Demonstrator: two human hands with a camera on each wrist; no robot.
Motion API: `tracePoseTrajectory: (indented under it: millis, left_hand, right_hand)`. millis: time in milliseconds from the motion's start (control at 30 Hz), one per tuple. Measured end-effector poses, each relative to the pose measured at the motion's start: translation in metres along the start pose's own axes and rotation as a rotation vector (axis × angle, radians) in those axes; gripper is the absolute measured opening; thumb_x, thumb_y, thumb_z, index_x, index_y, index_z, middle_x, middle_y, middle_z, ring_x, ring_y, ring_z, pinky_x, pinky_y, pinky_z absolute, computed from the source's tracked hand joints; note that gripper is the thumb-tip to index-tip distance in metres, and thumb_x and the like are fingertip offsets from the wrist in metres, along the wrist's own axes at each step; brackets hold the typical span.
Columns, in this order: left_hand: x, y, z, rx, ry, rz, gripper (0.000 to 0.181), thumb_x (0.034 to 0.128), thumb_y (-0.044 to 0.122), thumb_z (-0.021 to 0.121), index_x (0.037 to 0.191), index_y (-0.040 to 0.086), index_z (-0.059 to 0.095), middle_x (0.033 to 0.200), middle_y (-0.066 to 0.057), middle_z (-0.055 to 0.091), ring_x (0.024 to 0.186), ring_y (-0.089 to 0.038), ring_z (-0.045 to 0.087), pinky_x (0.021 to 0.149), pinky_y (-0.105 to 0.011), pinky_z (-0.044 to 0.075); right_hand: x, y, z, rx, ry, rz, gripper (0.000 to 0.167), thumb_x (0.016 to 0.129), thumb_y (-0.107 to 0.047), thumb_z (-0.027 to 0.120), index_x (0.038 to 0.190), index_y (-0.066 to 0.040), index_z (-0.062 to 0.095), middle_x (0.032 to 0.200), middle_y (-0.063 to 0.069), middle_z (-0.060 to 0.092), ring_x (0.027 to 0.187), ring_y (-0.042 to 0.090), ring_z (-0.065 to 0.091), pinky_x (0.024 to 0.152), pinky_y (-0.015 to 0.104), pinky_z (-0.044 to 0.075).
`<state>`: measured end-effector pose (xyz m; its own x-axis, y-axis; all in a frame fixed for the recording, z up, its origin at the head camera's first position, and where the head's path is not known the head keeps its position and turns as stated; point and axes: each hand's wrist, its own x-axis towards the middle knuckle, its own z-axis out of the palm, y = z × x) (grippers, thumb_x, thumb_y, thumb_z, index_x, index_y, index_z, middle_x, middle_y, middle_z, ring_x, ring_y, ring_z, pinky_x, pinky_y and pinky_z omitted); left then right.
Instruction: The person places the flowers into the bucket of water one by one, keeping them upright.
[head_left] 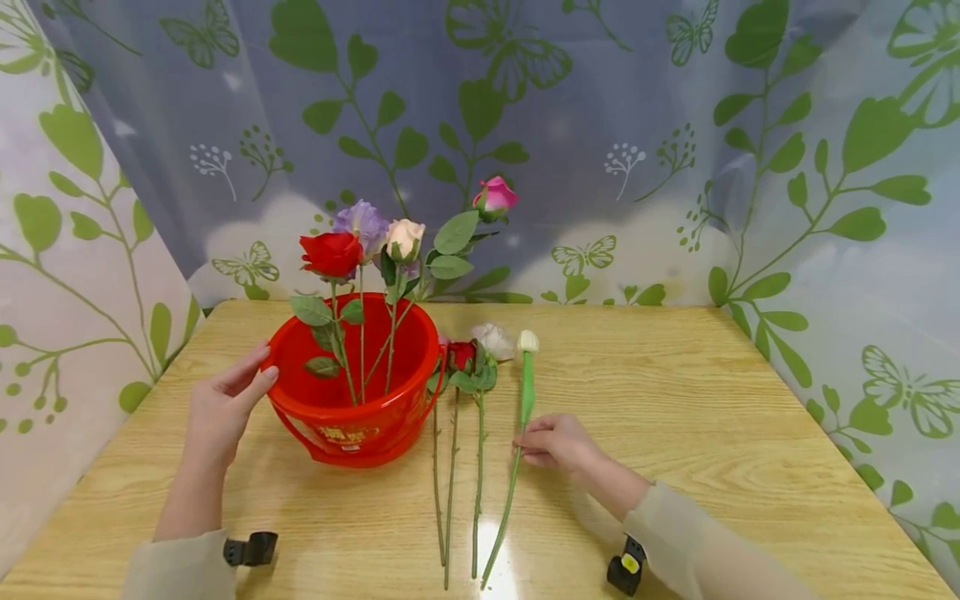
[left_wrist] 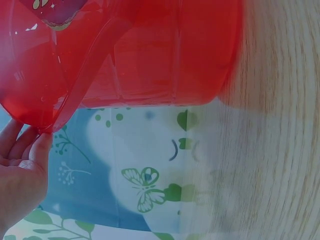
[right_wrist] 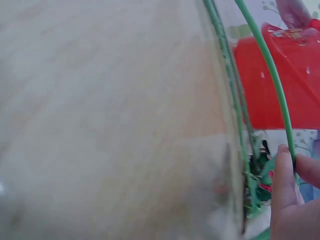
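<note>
The left hand (head_left: pixel 217 408) grips the left rim of a red bucket (head_left: pixel 375 429); in the left wrist view the fingers of this hand (left_wrist: pixel 25 175) meet the bucket's edge (left_wrist: pixel 160 60). Between the thumb and fingers of the right hand (head_left: pixel 558 442) is the green stem of a white tulip (head_left: pixel 528 342). The right wrist view shows the hand (right_wrist: pixel 295 195) pinching that stem (right_wrist: pixel 275 75). Inside the bucket stand a red rose (head_left: pixel 332 254), a purple flower (head_left: pixel 362 223), a cream rose (head_left: pixel 405 239) and a pink rose (head_left: pixel 496 198).
Left of the tulip, several stems lie side by side on the wooden table (head_left: pixel 637 375), with a dark red rose (head_left: pixel 461 357) and a whitish flower (head_left: pixel 493 340) at their far ends. A patterned curtain (head_left: pixel 555 150) hangs behind the table and along both sides.
</note>
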<state>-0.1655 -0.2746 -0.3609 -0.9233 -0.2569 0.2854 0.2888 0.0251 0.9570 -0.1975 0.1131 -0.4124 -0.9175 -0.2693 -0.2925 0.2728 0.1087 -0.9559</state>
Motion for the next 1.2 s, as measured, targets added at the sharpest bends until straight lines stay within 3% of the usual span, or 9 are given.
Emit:
tracePoseTrajectory:
  millis: [500, 933, 1200]
  left_hand:
    - [0.001, 0.0, 0.0, 0.021, 0.014, -0.021, 0.039, 0.0798, 0.006, 0.065, 0.117, 0.0, 0.056, 0.115, 0.007, 0.056, 0.117, -0.007, 0.042, 0.082, -0.01, 0.04]
    - [0.001, -0.002, 0.0, 0.024, 0.014, -0.025, 0.04, 0.0801, 0.006, 0.064, 0.118, 0.001, 0.055, 0.116, 0.008, 0.056, 0.116, -0.006, 0.042, 0.082, -0.01, 0.039]
    - [0.0, -0.002, 0.0, 0.017, 0.011, -0.031, 0.041, 0.0799, 0.008, 0.065, 0.119, 0.001, 0.054, 0.117, 0.008, 0.055, 0.117, -0.007, 0.041, 0.083, -0.01, 0.039]
  right_hand:
    - [-0.007, -0.046, -0.009, 0.1, -0.068, -0.127, 0.003, 0.084, 0.001, 0.055, 0.086, 0.003, 0.058, 0.079, 0.008, 0.063, 0.069, 0.013, 0.061, 0.066, 0.024, 0.052]
    - [-0.016, -0.089, 0.001, 0.172, -0.052, -0.189, 0.008, 0.083, 0.001, 0.057, 0.091, 0.003, 0.057, 0.083, 0.007, 0.062, 0.072, 0.014, 0.061, 0.068, 0.025, 0.051]
    - [-0.02, -0.112, 0.01, 0.221, -0.064, -0.237, 0.006, 0.084, 0.002, 0.055, 0.085, -0.003, 0.058, 0.083, 0.004, 0.062, 0.072, 0.014, 0.061, 0.069, 0.026, 0.051]
